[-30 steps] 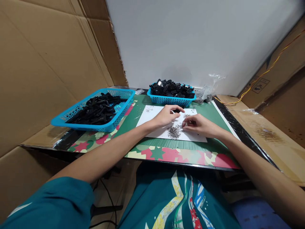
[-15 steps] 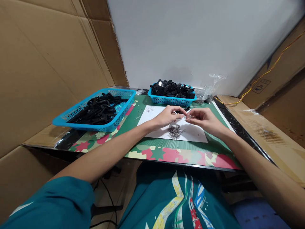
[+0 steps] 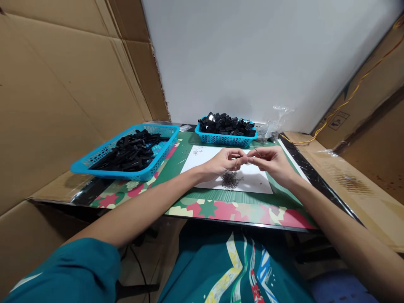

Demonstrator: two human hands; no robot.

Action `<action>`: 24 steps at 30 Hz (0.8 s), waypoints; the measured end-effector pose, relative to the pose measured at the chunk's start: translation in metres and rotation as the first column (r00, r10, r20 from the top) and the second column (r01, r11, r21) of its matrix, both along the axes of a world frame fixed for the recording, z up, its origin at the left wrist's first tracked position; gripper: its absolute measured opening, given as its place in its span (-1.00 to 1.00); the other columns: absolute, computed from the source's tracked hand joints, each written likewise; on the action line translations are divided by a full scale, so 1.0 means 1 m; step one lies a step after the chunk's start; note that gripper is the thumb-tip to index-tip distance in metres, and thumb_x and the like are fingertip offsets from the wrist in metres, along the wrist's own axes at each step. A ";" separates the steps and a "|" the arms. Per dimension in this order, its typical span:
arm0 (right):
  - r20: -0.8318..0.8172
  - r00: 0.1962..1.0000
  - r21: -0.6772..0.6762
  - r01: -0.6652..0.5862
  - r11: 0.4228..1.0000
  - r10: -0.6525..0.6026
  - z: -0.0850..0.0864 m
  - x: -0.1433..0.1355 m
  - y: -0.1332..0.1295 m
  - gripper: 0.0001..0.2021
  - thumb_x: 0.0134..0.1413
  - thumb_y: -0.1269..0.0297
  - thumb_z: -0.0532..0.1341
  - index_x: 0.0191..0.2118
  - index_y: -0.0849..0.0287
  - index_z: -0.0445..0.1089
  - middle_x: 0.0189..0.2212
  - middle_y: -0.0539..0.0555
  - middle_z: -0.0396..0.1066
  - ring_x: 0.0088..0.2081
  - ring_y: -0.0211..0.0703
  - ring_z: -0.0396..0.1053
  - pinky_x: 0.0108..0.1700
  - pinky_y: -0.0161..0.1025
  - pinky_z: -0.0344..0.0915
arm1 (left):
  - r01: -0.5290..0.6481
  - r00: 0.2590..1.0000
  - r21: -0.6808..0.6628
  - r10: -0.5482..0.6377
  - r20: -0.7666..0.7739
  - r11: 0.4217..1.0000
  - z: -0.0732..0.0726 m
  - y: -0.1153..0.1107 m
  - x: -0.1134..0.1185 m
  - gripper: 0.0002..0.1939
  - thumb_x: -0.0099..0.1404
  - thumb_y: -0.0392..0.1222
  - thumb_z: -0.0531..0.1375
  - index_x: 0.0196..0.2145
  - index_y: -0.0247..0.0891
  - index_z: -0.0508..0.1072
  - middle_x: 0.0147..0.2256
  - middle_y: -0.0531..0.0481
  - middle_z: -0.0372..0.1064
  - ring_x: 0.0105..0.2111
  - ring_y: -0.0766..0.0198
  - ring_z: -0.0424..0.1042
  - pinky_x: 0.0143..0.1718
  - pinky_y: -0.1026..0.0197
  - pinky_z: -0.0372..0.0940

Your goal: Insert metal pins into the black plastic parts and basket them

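Observation:
My left hand is closed above a white sheet of paper, thumb and fingers pinched. A small black piece shows partly between those fingers, mostly hidden. My right hand meets it fingertip to fingertip, thumb and forefinger pressed together. What the right fingers pinch is too small to make out. Below the left hand, a heap of tiny metal parts lies on the paper. More tiny parts are scattered at the sheet's far left corner.
A blue basket of long black strips stands at the left. Behind the paper is a smaller blue basket heaped with black pieces. Clear plastic bags sit to its right. Cardboard walls flank the green table mat; a yellow wire hangs at right.
Both hands have closed in, and their fingertips now touch. The right fingers have drawn tighter. The whole view has shifted slightly, while baskets and heap stay in place.

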State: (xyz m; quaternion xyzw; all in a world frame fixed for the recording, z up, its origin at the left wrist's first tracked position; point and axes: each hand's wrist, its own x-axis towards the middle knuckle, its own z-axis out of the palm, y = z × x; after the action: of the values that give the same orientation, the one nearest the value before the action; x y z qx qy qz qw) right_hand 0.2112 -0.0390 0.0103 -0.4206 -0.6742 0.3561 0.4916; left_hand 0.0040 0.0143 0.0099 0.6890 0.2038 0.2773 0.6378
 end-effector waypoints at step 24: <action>0.036 0.998 0.056 0.043 0.998 -0.045 0.003 -0.002 -0.005 -0.59 0.06 -0.11 0.44 -0.31 0.22 0.64 -0.65 -0.07 0.19 -0.57 -0.32 0.00 -0.51 -0.25 -0.08 | -0.226 0.973 0.213 0.208 0.103 0.950 -0.002 0.004 0.000 -0.55 0.05 0.14 0.53 -0.39 -0.34 0.63 -0.43 -0.03 0.46 -0.44 0.34 0.31 -0.40 0.24 0.18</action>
State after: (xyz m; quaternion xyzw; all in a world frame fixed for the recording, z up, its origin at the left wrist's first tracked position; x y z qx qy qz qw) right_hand 0.2095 -0.0443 0.0138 -0.4283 -0.6834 0.3186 0.4980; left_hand 0.0037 0.0179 0.0082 0.7182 0.2204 0.3942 0.5293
